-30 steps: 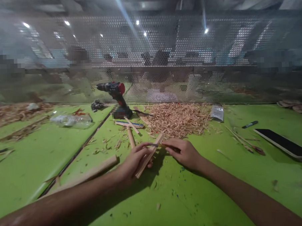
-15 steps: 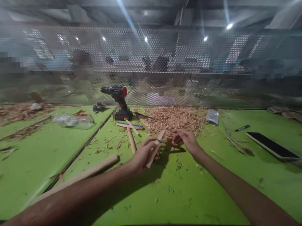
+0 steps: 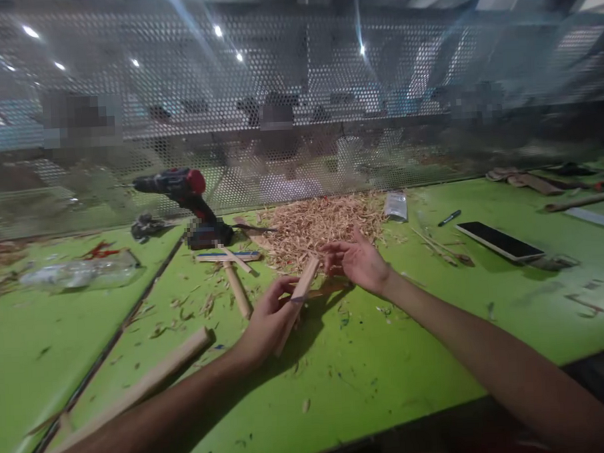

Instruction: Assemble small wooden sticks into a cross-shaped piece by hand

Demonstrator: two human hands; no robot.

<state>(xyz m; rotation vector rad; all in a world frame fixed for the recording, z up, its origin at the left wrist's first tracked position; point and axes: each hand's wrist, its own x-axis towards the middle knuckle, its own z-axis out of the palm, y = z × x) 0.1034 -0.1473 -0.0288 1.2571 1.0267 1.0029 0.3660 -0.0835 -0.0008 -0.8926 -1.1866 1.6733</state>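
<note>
My left hand (image 3: pixel 270 318) is closed around a flat, pale wooden strip (image 3: pixel 308 278), which tilts up and away with its far end pointing to the shavings. There is a dark mark across the strip near my thumb. Just right of that far end, my right hand (image 3: pixel 362 262) is turned partly palm up, fingers apart, with nothing seen in it. Below the hands lies a thin brownish piece (image 3: pixel 331 289), partly hidden; its kind is unclear. Behind both hands spreads a heap of curled wood shavings (image 3: pixel 315 226).
A cordless drill (image 3: pixel 201 207) stands at back left near a plastic bottle (image 3: pixel 84 271). Wooden sticks (image 3: pixel 238 289) and a thick rod (image 3: pixel 162 366) lie left. On the right are a phone-like slab (image 3: pixel 500 240), a marker (image 3: pixel 449 218) and a silver packet (image 3: pixel 396 206). Perforated screen (image 3: pixel 328 145) behind.
The view has swung to the right, so the table's things shift left. My right hand has turned its palm upward and its fingers have spread. The left hand keeps hold of the wooden strip.
</note>
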